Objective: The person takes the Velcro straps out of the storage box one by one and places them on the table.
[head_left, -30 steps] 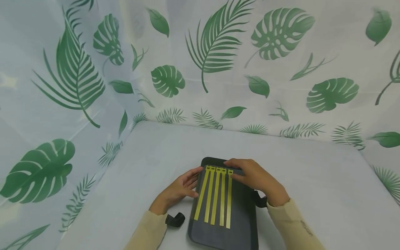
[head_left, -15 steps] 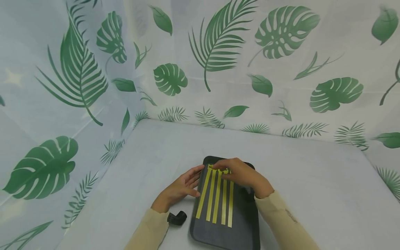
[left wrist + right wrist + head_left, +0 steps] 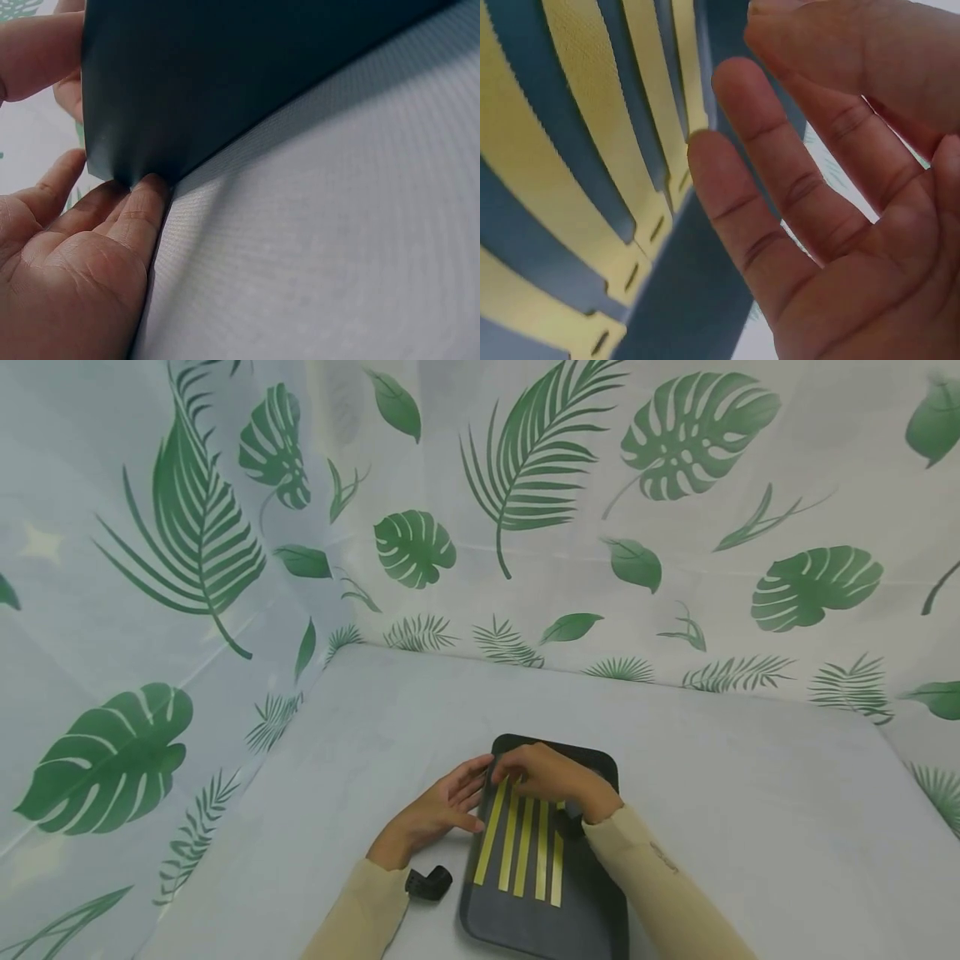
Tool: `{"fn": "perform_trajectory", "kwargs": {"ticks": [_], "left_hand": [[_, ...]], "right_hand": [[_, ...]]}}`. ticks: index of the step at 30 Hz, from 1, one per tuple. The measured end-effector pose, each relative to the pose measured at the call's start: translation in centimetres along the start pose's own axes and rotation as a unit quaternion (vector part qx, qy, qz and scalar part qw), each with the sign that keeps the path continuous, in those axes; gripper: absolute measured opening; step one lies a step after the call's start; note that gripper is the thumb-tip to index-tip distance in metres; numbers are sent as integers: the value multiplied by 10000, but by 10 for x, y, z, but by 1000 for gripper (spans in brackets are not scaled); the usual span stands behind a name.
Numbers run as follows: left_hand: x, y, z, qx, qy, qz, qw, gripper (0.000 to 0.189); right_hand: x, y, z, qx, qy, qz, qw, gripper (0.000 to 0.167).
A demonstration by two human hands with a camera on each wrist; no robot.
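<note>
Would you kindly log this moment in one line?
left hand: touching side of dark tray; right hand: over slotted ends of yellow strips; strips: five, in tray

1. Strips (image 3: 522,847): plain yellow, beneath the right fingers (image 3: 510,767).
2. Tray (image 3: 517,922): dark grey, touching the left fingers (image 3: 468,769).
3. Backdrop (image 3: 570,564): I see green leaves on white, beyond the fingers.

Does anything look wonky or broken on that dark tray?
Yes, a bit wonky: the yellow strips on the tray aren't evenly lined up. The leftmost strip slants more than its neighbours, and the gaps between their near ends are uneven. I see nothing broken.
</note>
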State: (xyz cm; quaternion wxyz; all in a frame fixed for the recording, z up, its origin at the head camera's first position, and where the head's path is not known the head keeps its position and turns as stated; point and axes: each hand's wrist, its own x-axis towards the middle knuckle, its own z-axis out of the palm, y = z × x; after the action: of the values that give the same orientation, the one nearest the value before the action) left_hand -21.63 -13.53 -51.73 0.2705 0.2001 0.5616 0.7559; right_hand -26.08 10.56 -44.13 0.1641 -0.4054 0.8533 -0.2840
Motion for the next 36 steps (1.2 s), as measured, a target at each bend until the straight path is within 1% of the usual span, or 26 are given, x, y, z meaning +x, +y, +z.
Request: {"fn": "perform_trajectory", "kwargs": {"ticks": [3, 8, 16, 20, 27, 32, 36], "left_hand": [[1, 0, 0, 52, 12, 3, 10000, 111], [2, 0, -1, 67, -27, 41, 10000, 111], [2, 0, 0, 19, -88, 95, 9999, 111], [2, 0, -1, 42, -86, 87, 9999, 110], [1, 0, -2, 42, -5, 39, 10000, 111], [1, -1, -2, 50, 25, -10, 10000, 111], [1, -2, -3, 49, -5, 41, 10000, 111]], "right_hand": [[6, 1, 3, 67, -60, 56, 9999, 29], [12, 2, 5, 71, -35, 53, 10000, 22], [20, 6, 11, 64, 32, 71, 9999, 25], [22, 8, 13, -64, 50, 103, 9999, 26], [25, 6, 15, -338, 201, -107, 9992, 31], [26, 9, 17, -314, 160, -194, 9992, 35], [26, 9, 16, -187, 129, -328, 9992, 35]]}}
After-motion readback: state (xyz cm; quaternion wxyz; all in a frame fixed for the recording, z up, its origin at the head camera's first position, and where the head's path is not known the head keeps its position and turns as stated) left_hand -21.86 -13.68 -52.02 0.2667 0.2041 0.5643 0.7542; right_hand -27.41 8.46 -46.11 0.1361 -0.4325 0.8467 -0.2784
